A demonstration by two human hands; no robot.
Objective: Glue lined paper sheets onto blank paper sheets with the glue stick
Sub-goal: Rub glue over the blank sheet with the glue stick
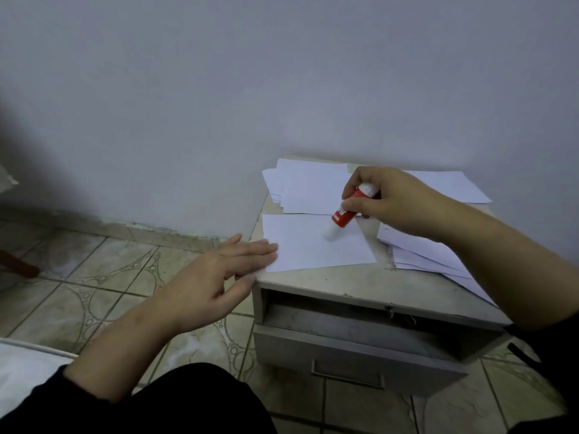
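Grey cabinet top (329, 285) (tiled floor (103, 286) beside)

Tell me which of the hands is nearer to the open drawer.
Left. The left hand rests flat at the near left corner of the cabinet top, just above the open drawer. The right hand is farther back, holding the glue stick over the sheet.

Sheet (313, 245) on cabinet (313, 283) — stacks (307, 189) behind

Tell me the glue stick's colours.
Red body, white ends on the glue stick, seen in the head view.
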